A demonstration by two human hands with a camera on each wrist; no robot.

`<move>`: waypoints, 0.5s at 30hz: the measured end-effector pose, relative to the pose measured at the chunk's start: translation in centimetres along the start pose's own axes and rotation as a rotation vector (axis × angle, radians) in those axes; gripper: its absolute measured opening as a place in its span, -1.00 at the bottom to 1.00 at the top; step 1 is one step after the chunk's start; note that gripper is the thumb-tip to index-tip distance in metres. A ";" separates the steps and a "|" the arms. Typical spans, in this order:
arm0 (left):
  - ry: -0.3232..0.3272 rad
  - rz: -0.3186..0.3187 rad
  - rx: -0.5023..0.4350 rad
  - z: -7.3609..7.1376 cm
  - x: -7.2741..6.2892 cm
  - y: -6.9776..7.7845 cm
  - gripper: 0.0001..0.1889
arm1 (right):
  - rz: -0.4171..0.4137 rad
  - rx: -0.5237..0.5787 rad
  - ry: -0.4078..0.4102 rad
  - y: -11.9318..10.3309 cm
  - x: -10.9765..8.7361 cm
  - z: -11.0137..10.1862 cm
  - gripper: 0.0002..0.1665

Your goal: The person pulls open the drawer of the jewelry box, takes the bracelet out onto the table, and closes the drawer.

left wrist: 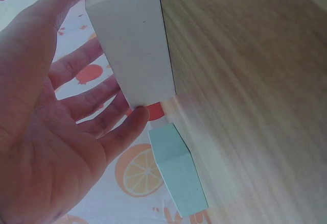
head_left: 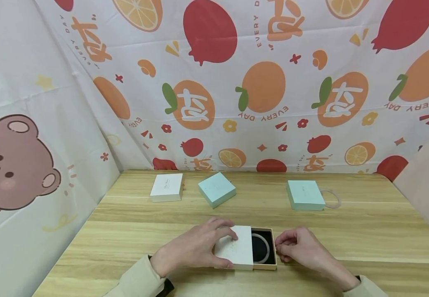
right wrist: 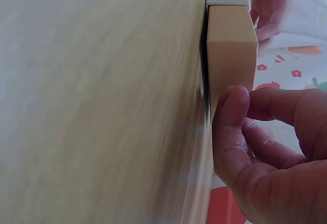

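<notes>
A white sliding gift box stands partly open on the table. Its white sleeve [head_left: 240,247] covers the left part, and the tan-edged inner tray [head_left: 274,247] sticks out to the right. Inside, a pale bangle [head_left: 267,249] lies on black lining, its left part hidden under the sleeve. My left hand [head_left: 199,245] grips the sleeve, thumb along the near side and fingers over the top and far side. At the tray's right end my right hand [head_left: 303,249] pinches with thumb and index fingertips; in the right wrist view the fingertips [right wrist: 236,99] hide what lies between them.
Farther back stand a white box [head_left: 167,186], a mint-green box [head_left: 217,189] turned at an angle, and a second mint box [head_left: 305,194] on the right. Another pale bangle [head_left: 337,199] lies against that one. A fruit-print cloth [head_left: 214,144] hangs behind the wooden table [head_left: 144,231].
</notes>
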State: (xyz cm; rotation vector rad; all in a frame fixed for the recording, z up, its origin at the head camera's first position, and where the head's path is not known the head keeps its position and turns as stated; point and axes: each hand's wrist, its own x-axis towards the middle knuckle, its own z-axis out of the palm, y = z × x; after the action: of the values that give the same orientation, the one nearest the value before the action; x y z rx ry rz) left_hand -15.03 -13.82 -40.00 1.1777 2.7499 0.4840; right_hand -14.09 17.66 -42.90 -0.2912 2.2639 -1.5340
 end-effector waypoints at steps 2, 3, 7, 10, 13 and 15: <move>-0.002 -0.002 0.000 0.0 0.0 0.0 -0.45 | 0.001 -0.001 0.001 -0.1 0.0 0.0 -0.86; -0.002 -0.002 0.000 0.0 0.0 0.0 -0.45 | -0.002 -0.001 0.000 -0.1 0.0 -0.1 -0.86; -0.001 -0.002 0.004 0.0 0.0 0.0 -0.44 | -0.001 -0.005 0.004 -0.1 -0.1 -0.1 -0.86; -0.001 -0.001 0.005 -0.1 0.0 0.0 -0.44 | 0.000 -0.008 0.008 0.1 -0.1 -0.1 -0.86; -0.002 -0.002 0.003 -0.1 -0.1 0.0 -0.44 | 0.003 -0.007 0.012 0.3 -0.2 -0.1 -0.85; -0.001 -0.002 0.002 -0.1 -0.1 0.0 -0.44 | 0.002 -0.001 0.011 0.4 -0.2 -0.1 -0.85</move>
State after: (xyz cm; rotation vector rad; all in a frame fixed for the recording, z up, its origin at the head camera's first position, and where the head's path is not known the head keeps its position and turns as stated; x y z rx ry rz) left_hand -14.97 -13.90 -39.90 1.1758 2.7512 0.4808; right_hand -13.97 17.99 -43.16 -0.2817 2.2735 -1.5372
